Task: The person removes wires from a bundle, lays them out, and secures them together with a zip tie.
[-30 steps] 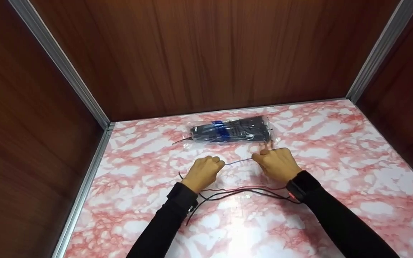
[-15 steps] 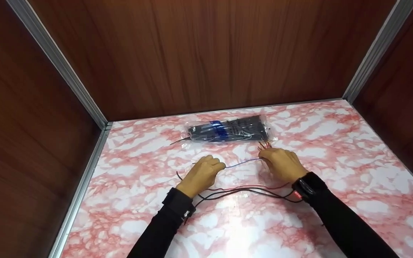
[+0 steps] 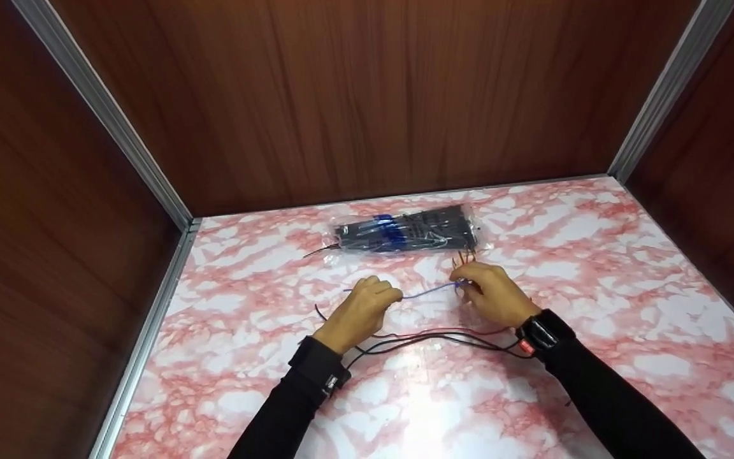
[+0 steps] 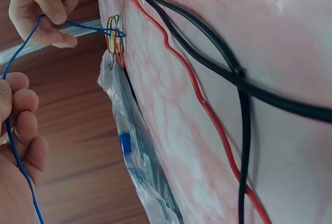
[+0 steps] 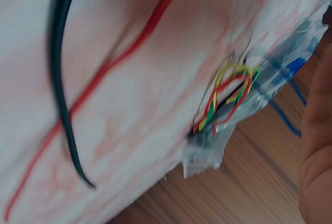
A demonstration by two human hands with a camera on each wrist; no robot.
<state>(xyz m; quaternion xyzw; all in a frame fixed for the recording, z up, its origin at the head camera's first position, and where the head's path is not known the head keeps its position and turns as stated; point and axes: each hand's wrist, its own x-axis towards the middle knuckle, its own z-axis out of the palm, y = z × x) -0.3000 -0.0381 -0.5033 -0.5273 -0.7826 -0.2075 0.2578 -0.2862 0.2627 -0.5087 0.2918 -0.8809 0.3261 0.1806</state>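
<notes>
Head view: the left hand (image 3: 355, 313) grips the blue wire (image 4: 23, 46) in curled fingers, on the near side of the plastic bag (image 3: 405, 231); the right hand (image 3: 497, 294), toward the bag's right end, pinches the same wire between thumb and finger. Coloured wires (image 4: 114, 37) show just beside that end. Nearer the person than the bag, a red wire (image 4: 204, 102) and black cables (image 4: 239, 81) lie on the table (image 3: 246, 376).
</notes>
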